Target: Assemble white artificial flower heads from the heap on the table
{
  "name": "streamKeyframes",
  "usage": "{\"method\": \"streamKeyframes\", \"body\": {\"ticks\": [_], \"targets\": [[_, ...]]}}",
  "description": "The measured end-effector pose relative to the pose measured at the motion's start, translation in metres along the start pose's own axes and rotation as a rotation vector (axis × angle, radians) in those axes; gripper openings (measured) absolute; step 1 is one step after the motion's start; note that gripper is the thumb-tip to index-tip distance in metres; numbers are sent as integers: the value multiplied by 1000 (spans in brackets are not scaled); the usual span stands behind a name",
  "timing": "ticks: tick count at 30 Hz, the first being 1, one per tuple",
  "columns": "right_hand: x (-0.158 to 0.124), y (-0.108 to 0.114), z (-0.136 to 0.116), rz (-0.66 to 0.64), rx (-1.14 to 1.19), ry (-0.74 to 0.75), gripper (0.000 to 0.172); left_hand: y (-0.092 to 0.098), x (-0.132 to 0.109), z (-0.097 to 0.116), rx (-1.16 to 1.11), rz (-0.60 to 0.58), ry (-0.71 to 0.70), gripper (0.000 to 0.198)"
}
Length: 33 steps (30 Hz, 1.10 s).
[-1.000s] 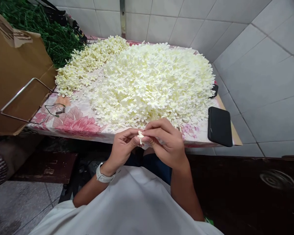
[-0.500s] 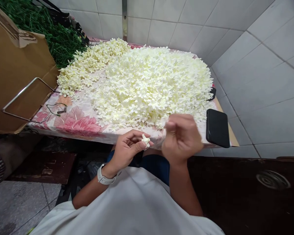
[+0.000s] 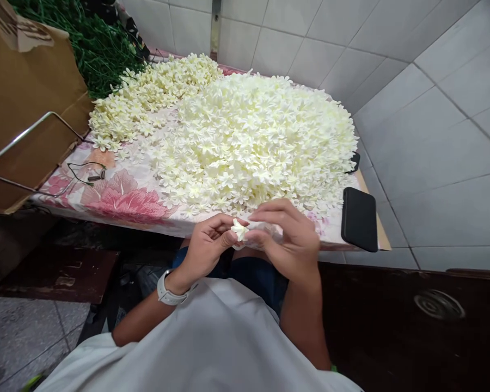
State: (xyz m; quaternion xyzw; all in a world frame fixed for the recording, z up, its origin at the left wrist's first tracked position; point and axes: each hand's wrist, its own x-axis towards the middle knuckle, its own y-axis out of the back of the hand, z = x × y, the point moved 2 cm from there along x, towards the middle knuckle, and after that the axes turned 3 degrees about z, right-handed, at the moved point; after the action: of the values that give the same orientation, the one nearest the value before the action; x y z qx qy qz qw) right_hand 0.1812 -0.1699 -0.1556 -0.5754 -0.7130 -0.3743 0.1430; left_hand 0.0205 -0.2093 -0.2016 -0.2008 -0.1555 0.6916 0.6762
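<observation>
Right hand (image 3: 289, 239) back beside blossom (image 3: 240, 230) in left hand (image 3: 206, 253)

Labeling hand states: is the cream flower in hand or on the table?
In hand: the flower sits in the left hand's fingertips, right hand beside it.

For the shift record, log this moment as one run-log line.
left hand: pinches cream flower | right hand: beside flower | ahead: flower heap

Blossom (image 3: 240, 230) between left hand (image 3: 206, 253), right hand (image 3: 288, 239)
</observation>
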Motion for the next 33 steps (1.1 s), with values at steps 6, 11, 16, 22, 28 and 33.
{"method": "streamKeyframes", "body": {"ticks": [6, 11, 16, 22, 28, 33], "targets": [[-6, -12, -2, 17, -27, 35, 15, -1, 3, -1, 24, 6, 23, 40], [-9, -16, -7, 93, -112, 88, 21, -4, 0, 2, 56, 23, 39, 36], [-7, -17, -6, 299, -102, 44, 16, -3, -1, 2, 76, 67, 32, 34], [48, 34, 19, 528, -516, 49, 9, 1, -4, 1, 74, 23, -15, 25], [97, 37, 40, 116, -618, 63, 25, 0, -5, 2, 68, 33, 32, 31], [105, 18, 49, 17, -625, 67, 19, 1, -3, 6, 59, 31, 24, 31]]}}
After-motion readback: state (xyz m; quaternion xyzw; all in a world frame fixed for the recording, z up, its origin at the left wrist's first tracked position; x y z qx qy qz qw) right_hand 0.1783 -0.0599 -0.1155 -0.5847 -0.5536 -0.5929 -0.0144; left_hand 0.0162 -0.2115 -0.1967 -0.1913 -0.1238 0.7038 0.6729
